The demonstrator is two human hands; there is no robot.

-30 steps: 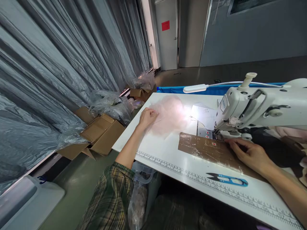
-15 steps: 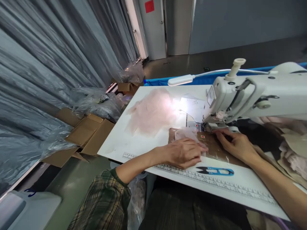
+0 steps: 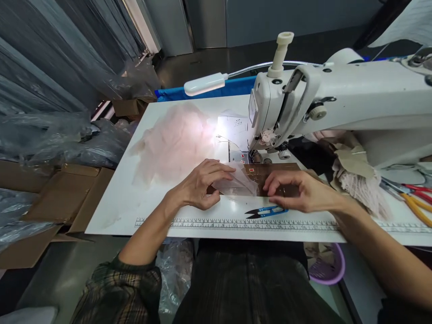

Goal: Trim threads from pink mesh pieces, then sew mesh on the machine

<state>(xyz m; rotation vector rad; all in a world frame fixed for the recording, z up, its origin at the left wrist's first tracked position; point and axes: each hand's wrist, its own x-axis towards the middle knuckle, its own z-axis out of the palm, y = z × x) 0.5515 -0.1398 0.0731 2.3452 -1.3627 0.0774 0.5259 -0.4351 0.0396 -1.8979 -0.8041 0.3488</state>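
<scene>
Left hand (image 3: 207, 182) palm down over the near-middle of the white tabletop (image 3: 114, 198); fingers lie on the left part of a sheer pale cloth piece (image 3: 238, 180), thumb held apart from them; no pinch visible. Right hand (image 3: 293, 189) just right of the cloth piece; thumb and index curved with a gap between their tips; whether they touch the cloth edge, cannot tell. Cloth piece lies mostly on a brown strip (image 3: 270, 168), near side of the white sewing machine (image 3: 320, 99), its needle area just beyond; blue thread snips (image 3: 266, 211) near side of the strip, blades to the left, right end partly under the right hand; printed ruler (image 3: 219, 225) along the near edge; fluffy pale pink fabric heap (image 3: 172, 139) on the left, lit by a lamp (image 3: 205, 84) on the far side; beige and pink scraps (image 3: 357, 175) on the right, orange-handled tool (image 3: 415, 204) farther right.
</scene>
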